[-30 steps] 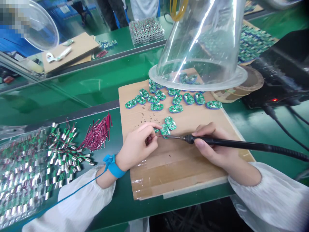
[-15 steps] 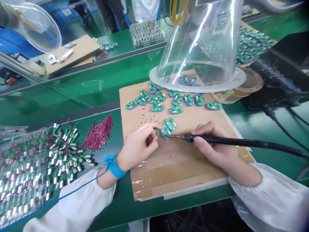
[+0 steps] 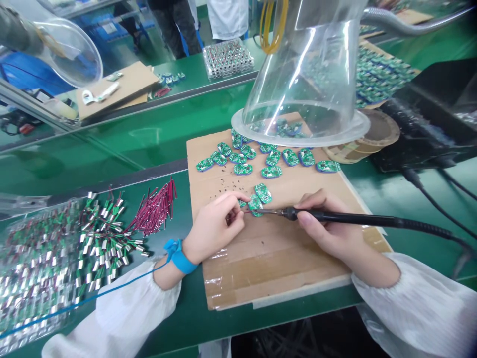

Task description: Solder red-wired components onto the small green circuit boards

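My left hand (image 3: 214, 226) rests on a cardboard sheet (image 3: 276, 258), fingers pinched on a thin red wire whose end meets a small green circuit board (image 3: 255, 204). A blue strap (image 3: 180, 256) circles that wrist. My right hand (image 3: 331, 226) grips a black soldering iron (image 3: 335, 217) like a pen, its metal tip touching the same board. A second green board (image 3: 263, 192) lies just behind it.
Several green boards (image 3: 261, 156) lie across the far part of the cardboard, under a clear fume hood (image 3: 305, 84). Red wires (image 3: 154, 206) and silver-ended parts (image 3: 74, 243) cover the left. A black unit (image 3: 428, 129) with cables stands at right.
Both hands, the wire and the iron stay in place on the board. Only the camera view has drifted slightly.
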`<state>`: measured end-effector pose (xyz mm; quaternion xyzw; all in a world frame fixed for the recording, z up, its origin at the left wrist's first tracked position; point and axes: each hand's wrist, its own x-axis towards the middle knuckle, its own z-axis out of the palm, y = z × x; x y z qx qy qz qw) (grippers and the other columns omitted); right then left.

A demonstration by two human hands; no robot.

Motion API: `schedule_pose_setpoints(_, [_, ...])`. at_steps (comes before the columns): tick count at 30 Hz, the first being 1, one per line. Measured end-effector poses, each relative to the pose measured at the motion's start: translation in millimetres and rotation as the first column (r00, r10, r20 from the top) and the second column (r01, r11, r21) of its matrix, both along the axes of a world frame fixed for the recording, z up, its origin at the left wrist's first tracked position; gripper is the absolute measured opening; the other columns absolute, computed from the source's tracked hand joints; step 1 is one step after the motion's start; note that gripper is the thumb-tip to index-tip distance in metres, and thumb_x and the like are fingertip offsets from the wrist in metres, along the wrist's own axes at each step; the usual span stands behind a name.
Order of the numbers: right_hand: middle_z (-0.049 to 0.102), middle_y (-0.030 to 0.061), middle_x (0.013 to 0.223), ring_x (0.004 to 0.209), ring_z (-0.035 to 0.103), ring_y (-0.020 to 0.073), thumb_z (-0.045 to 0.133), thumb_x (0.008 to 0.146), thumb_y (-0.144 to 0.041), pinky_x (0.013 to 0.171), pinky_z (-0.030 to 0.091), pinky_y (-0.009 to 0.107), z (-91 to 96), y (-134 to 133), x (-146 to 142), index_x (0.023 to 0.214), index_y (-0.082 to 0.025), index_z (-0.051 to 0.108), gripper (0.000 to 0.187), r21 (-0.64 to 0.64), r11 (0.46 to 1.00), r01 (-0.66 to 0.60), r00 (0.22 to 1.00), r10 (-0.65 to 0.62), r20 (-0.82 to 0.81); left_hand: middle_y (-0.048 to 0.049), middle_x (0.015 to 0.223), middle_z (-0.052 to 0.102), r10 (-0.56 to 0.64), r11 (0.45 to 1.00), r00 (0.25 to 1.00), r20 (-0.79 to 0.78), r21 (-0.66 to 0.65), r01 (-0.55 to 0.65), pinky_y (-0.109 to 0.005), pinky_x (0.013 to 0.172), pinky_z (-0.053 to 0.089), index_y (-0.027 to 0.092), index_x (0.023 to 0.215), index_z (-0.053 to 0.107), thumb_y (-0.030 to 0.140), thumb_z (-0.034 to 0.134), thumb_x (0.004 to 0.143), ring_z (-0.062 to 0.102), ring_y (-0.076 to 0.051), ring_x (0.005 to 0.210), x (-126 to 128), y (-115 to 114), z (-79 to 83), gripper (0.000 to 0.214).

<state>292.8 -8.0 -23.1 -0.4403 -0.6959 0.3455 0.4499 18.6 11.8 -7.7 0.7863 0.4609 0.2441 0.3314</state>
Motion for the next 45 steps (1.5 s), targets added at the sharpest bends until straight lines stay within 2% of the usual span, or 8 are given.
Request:
schedule_pose_setpoints(20, [0.064,0.0006,0.078,0.06,0.06,0.0141,0.067,0.097,-0.03,0.055,0.047,0.03,-2.7,0,0,0.096,-0.024,0.062,0.008,-0.014,0.998,0.056,0.988,-0.057,-0.143,0.0004,0.124,0.069,-0.01,1.0,1.0,0.005,0.025,0.01,-0.027,0.065,0.043,0.019,0.081,0.049,0.008,0.057,0.092,0.05,-0.007,0.064,-2,0,-3.8,0.017])
schedule_pose_setpoints(28, [0.059,-0.0038,0.068,0.05,0.055,0.012,0.063,0.1,-0.032,0.052,0.045,0.029,-0.1,5,-1,0.103,-0.027,0.062,0.007,0.003,0.961,0.276,0.922,-0.264,-0.283,-0.0022,0.125,0.068,-0.047,0.999,0.998,0.04,0.03,0.046,-0.028,0.069,0.048,0.019,0.084,0.052,0.013,0.056,0.096,0.056,-0.009,0.07,-4,1,-2.1,0.014])
schedule_pose_setpoints(33, [0.068,-0.0014,0.073,0.062,0.067,0.0142,0.05,0.107,-0.029,0.061,0.054,0.029,11.3,19,-5,0.117,-0.026,0.062,0.016,-0.054,0.993,0.103,0.989,-0.108,-0.099,-0.0074,0.134,0.062,-0.011,0.995,1.0,0.001,0.098,0.011,-0.032,0.079,0.055,0.022,0.11,0.062,0.031,0.051,0.105,0.063,-0.013,0.08,-25,24,-4.3,0.015])
schedule_pose_setpoints(36, [0.076,0.0035,0.094,0.083,0.074,0.0178,0.052,0.105,-0.027,0.077,0.06,0.033,32.2,27,-11,0.112,-0.025,0.063,0.014,0.038,0.998,-0.048,0.991,0.043,0.125,-0.008,0.123,0.067,0.042,0.981,0.998,-0.052,0.19,-0.031,-0.039,0.094,0.055,0.022,0.112,0.064,0.033,0.046,0.107,0.066,-0.021,0.103,-39,43,-5.6,0.022])
schedule_pose_setpoints(38, [0.076,0.006,0.105,0.093,0.074,0.0203,0.054,0.103,-0.024,0.086,0.059,0.035,49.7,31,-16,0.11,-0.024,0.065,0.013,0.134,0.983,-0.126,0.939,0.074,0.336,-0.01,0.129,0.064,0.023,0.974,0.998,-0.064,0.226,-0.009,-0.041,0.1,0.054,0.022,0.115,0.065,0.034,0.048,0.106,0.065,-0.023,0.114,-44,50,-5.1,0.022])
schedule_pose_setpoints(41, [0.076,0.0078,0.102,0.089,0.074,0.021,0.054,0.101,-0.021,0.083,0.06,0.035,67.4,33,-21,0.11,-0.021,0.067,0.015,0.224,0.955,-0.195,0.852,0.052,0.521,-0.0113,0.143,0.056,-0.103,0.949,0.987,-0.12,0.286,0.133,-0.046,0.112,0.048,0.025,0.126,0.065,0.035,0.055,0.103,0.057,-0.026,0.13,-44,53,-3.8,0.026])
schedule_pose_setpoints(43, [0.075,0.0088,0.103,0.089,0.074,0.0214,0.054,0.101,-0.022,0.08,0.06,0.034,67.2,36,-22,0.113,-0.021,0.067,0.017,0.235,0.939,-0.253,0.806,0.07,0.588,-0.0088,0.141,0.06,-0.192,0.921,0.964,-0.186,0.304,0.243,-0.047,0.117,0.041,0.028,0.126,0.068,0.033,0.055,0.104,0.054,-0.026,0.134,-41,52,-3.5,0.026])
schedule_pose_setpoints(45, [0.073,0.01,0.108,0.092,0.074,0.0227,0.052,0.102,-0.025,0.08,0.06,0.034,56.7,45,-20,0.117,-0.022,0.066,0.021,0.232,0.914,-0.332,0.77,0.121,0.626,-0.007,0.135,0.065,-0.208,0.913,0.951,-0.23,0.302,0.273,-0.045,0.116,0.041,0.028,0.124,0.07,0.029,0.052,0.105,0.058,-0.024,0.129,-38,52,-4.1,0.026])
